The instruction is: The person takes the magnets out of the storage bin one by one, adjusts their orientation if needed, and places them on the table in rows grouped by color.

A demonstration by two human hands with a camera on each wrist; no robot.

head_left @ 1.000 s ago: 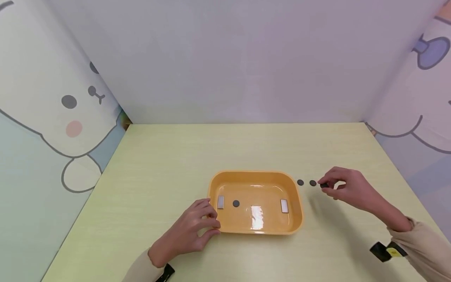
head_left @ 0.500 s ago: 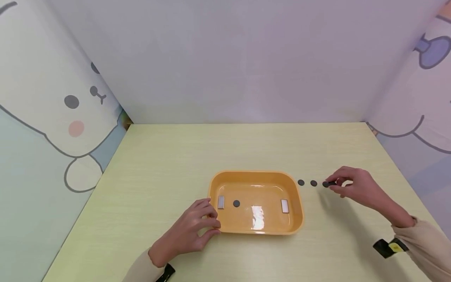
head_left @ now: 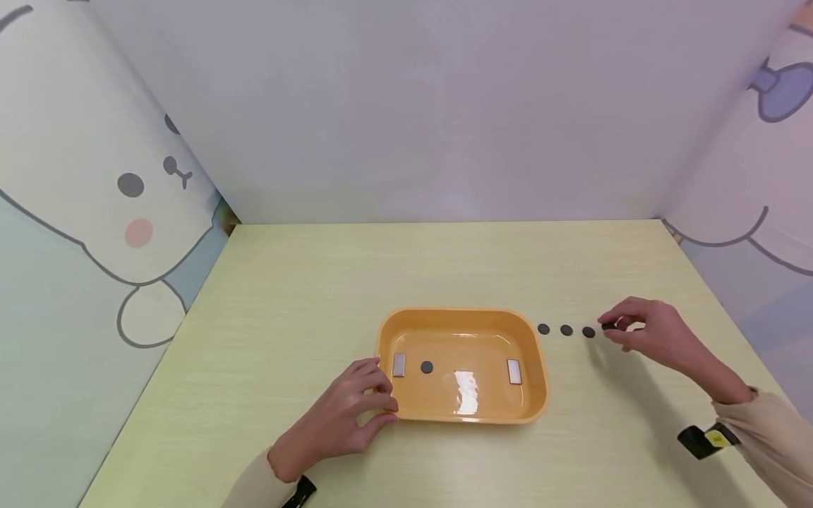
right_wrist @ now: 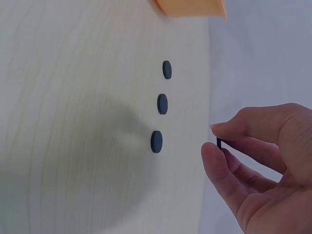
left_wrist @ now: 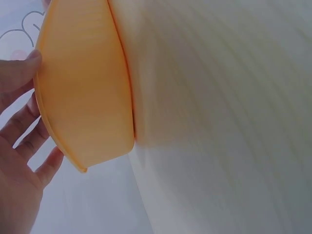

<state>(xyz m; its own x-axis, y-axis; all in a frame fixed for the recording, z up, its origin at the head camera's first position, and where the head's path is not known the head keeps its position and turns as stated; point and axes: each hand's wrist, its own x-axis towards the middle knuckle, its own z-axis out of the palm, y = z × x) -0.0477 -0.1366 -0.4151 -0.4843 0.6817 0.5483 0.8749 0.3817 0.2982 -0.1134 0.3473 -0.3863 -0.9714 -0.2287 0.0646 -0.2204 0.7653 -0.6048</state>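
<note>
My left hand (head_left: pixel 346 408) grips the rim of a yellow-orange plastic tray (head_left: pixel 457 309) at its near left corner; in the left wrist view thumb and fingers sit along the rim. Between thumb and fingertips, my right hand (head_left: pixel 654 331) pinches a small black disc (right_wrist: pixel 219 143), seen edge-on and raised above the table. Three similar discs lie in a line running right from the tray: one disc (head_left: pixel 543 329) near its rim, a middle disc (head_left: pixel 567 330), and an end disc (head_left: pixel 588 332) closest to the right hand.
Inside the tray lie another black disc (head_left: pixel 427 367) and two small pale rectangular pieces, a left piece (head_left: pixel 399 365) and a right piece (head_left: pixel 514 372). All stands on a light wooden table (head_left: pixel 305 282), with a plain wall (head_left: pixel 444 113) behind and cartoon-printed panels on both sides.
The right hand has moved a little to the right, leaving a third black disc on the table while still pinching another. The left hand and tray have stayed put.
</note>
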